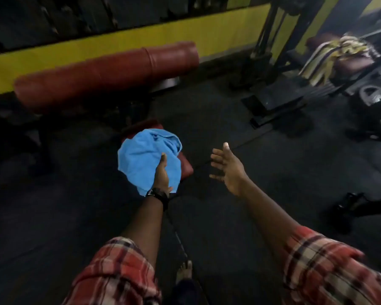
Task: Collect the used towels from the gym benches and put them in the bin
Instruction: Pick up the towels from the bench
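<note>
Dark gym floor (229, 133) fills frame centre; our left hand (162, 176) w/ grip clenched on blue towel (141, 157), right hand (228, 167) splayed, empty.

Rolled-up red, cream and black plaid shirt sleeves (114, 274) fill the lower frame; a black wristwatch (157, 194) sits mid-frame, a bare foot (184, 271) at the bottom centre.

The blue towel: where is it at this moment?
In the head view the blue towel sits left of centre, bunched in the left hand, in front of a small red seat pad; the open right hand is apart from it.
</note>
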### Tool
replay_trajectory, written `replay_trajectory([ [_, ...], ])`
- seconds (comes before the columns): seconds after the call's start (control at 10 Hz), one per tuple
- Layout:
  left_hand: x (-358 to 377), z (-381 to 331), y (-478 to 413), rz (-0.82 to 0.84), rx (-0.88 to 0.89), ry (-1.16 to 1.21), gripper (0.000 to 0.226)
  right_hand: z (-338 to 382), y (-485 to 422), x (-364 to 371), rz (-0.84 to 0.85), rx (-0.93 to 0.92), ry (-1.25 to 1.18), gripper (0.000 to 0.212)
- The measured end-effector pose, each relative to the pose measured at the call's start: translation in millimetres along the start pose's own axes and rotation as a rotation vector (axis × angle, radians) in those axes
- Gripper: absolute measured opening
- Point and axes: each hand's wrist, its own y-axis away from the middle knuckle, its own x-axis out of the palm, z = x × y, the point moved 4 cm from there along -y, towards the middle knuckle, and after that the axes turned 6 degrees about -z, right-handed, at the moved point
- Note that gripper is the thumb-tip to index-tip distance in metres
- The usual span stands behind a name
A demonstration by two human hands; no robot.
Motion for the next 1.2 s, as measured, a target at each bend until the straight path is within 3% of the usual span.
replay_trajectory([
  [0.1,-24,-4,-27,-0.192,0.211,-0.026,0.064,-12,-16,11,-0.007,0.075,0.0,0.058],
  [0.2,-40,8,-55,-0.31,0.17,-0.136,0.109,-25,-37,22,-0.008,0.127,0.016,0.057],
  [0.3,-44,21,-73,-0.326,0.088,-0.187,0.116,-31,-52,30,0.009,0.14,0.028,0.056],
  [0.5,-33,29,-99,-0.263,0.173,-0.064,0.072,-36,-69,33,0.043,0.158,0.056,0.06],
  [0.6,-24,34,-96,-0.151,-0.028,-0.147,0.077,-33,-76,30,0.059,0.159,0.038,0.062],
  [0.7,-22,25,-90,-0.314,0.112,-0.098,0.072,-28,-78,24,0.078,0.173,0.011,0.063],
  [0.8,-14,21,-81,-0.426,0.143,0.029,0.056,-18,-83,7,0.081,0.186,-0.025,0.06],
  [0.9,8,14,-70,-0.329,0.06,0.188,0.039,0,-90,-10,0.083,0.193,-0.054,0.049],
  [1.0,51,-5,-49,-0.241,0.109,0.23,0.058,21,-98,-27,0.096,0.207,-0.043,0.03],
  [1.1,95,-22,-19,-0.171,0.153,0.227,0.056,33,-108,-36,0.13,0.115,0.132,0.024],
  [1.2,141,-32,9,-0.088,0.164,0.214,0.057,34,-118,-29,0.254,-0.027,0.233,0.051],
])
